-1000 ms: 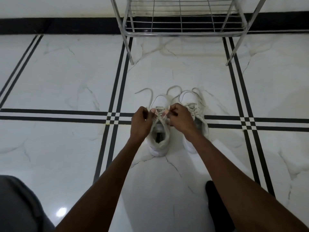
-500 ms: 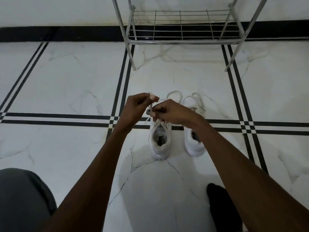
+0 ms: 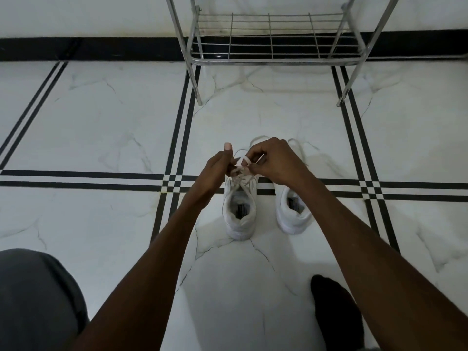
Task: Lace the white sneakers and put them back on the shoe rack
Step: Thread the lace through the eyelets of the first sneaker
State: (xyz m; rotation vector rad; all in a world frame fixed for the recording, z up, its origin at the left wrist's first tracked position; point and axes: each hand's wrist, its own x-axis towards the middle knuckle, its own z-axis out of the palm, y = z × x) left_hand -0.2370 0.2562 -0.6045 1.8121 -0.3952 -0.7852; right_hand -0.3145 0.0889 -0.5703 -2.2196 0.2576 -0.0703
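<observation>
Two white sneakers stand side by side on the marble floor, heels toward me. Over the tongue of the left sneaker (image 3: 240, 214) my left hand (image 3: 215, 171) pinches its white lace (image 3: 241, 162), thumb pointing up. My right hand (image 3: 273, 160) pinches a loop of the same lace from the other side, and it hides the front of the right sneaker (image 3: 293, 211). Loose lace ends of the right sneaker trail on the floor beyond my hands. The metal shoe rack (image 3: 273, 59) stands against the wall behind the sneakers, its lowest wire shelf bare.
The floor is white marble with black inlay stripes (image 3: 177, 138) crossing left of the sneakers. My grey-clad knee (image 3: 35, 300) is at the lower left and my dark sock (image 3: 334, 310) at the lower right. The rack's legs (image 3: 344, 97) stand on the floor.
Both hands lifted from the left sneaker's eyelets, drew the lace up, then settled just above the tongue. The camera tilted, so the rack shows lower in view.
</observation>
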